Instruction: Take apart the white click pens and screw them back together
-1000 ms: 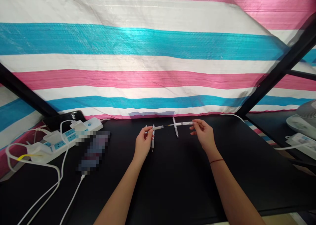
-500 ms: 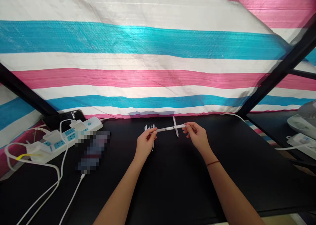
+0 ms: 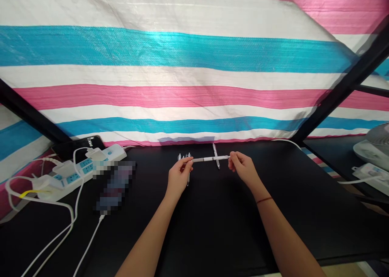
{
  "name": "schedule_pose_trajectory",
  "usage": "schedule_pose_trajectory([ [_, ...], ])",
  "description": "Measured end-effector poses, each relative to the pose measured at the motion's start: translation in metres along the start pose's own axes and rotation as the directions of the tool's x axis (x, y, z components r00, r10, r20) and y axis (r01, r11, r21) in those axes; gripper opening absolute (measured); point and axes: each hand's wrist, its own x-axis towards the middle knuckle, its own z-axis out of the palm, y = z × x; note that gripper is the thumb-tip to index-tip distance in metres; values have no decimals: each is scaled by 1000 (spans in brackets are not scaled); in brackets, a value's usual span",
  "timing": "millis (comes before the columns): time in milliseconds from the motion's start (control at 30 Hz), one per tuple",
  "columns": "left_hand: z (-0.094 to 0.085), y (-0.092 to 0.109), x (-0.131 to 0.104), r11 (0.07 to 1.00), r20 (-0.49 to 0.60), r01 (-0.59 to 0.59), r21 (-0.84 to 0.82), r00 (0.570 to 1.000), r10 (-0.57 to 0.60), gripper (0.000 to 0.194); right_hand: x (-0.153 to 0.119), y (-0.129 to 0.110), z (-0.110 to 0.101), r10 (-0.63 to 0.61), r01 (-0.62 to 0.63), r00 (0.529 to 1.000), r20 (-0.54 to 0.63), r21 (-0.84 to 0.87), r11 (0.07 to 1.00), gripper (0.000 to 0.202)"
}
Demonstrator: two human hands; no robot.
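A slim white pen with a grey section is held level above the black table. My left hand pinches its left end between thumb and fingers. At its right end, the thumb and fingertips of my right hand are closed on the tip. Behind the held pen, another white pen lies on the table, pointing away from me. Several more pens lie by my left hand, which partly hides them.
The black table reaches a striped sheet. On the left are a white power strip with cables, a black device and a blurred phone. Another power strip sits far right beside a fan.
My right hand has shifted slightly right, and its fingers sit nearer the pen's right tip. My left hand has barely moved.
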Motion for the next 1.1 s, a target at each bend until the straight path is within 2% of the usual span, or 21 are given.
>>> schedule_pose_trajectory([
  [133, -1, 0, 0, 1000, -14, -8, -7, 1000, 8, 32, -1, -1, 0, -17, 13, 999, 37, 103, 995, 34],
  [233, -1, -1, 0, 1000, -7, -19, 4, 1000, 19, 31, -2, -2, -1, -42, 41, 997, 62, 11, 999, 27],
  [300, -1, -2, 0, 1000, -1, -17, 2, 1000, 17, 32, -2, -2, -2, -44, 47, 997, 59, -47, 998, 32],
  [400, 0, 1, 0, 1000, 5, -8, -17, 1000, 8, 34, -4, -4, -2, -67, 66, 996, 65, 13, 998, 23],
  [467, 0, 4, -1, 999, 11, 10, -47, 1000, -9, 36, -5, -5, -2, -85, 80, 990, 111, 49, 996, 31],
  [567, 2, 8, -2, 995, 27, 51, -88, 998, -49, 39, -6, -6, -1, -94, 99, 980, 178, -15, 995, 25],
  [833, 4, -1, -3, 998, 49, -1, -65, 999, 4, 30, -7, -1, 3, -106, 123, 981, 161, -104, 987, 20],
  [1000, 8, 2, -3, 978, 102, 120, -172, 989, -103, 34, -8, -3, 6, -146, 143, 982, 119, 32, 989, 25],
  [1100, 10, 2, -4, 952, 130, 194, -236, 977, -167, 36, -10, -6, 6, -136, 129, 974, 183, 48, 990, 24],
])
